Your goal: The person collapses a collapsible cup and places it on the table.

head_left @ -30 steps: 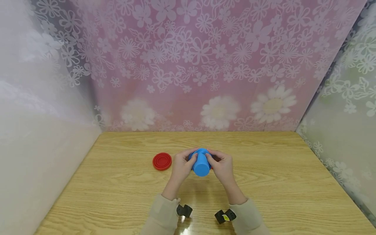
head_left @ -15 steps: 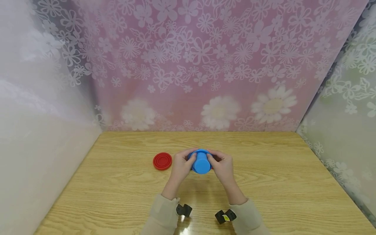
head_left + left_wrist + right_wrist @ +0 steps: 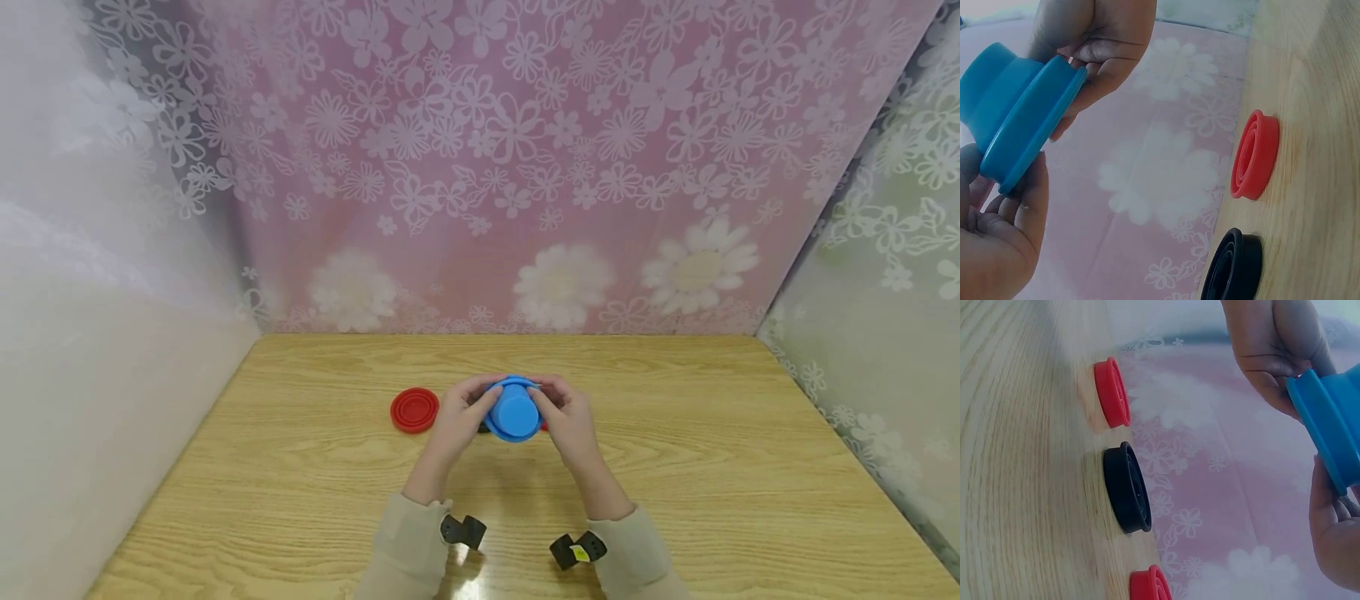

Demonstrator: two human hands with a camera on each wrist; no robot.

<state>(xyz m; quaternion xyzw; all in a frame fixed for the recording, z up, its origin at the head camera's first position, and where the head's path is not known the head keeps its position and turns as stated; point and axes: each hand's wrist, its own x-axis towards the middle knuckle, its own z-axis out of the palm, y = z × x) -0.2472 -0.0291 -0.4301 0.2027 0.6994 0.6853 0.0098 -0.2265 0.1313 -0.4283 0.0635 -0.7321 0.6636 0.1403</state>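
Note:
A blue collapsible cup (image 3: 517, 414) is held up over the table between both hands, its narrow base tilted toward the head camera. My left hand (image 3: 459, 414) grips one side of its wide rim, thumb on the stepped wall. On the opposite side my right hand (image 3: 568, 421) grips it the same way. The left wrist view shows the cup (image 3: 1019, 115) side-on, its wall in stepped rings and its rim facing away from the base. In the right wrist view the cup (image 3: 1329, 428) is cut off by the frame edge.
A flat red ringed disc (image 3: 415, 410) lies on the wooden table (image 3: 337, 508) left of the hands. Beyond the cup, mostly hidden in the head view, lie a black ringed disc (image 3: 1127, 487) and another red one (image 3: 1255, 156). Patterned curtains surround the table.
The cup's narrow part has sunk into its wider rings, so it looks shorter, with its base nearer the rim. Both hands have kept their hold and shifted slightly.

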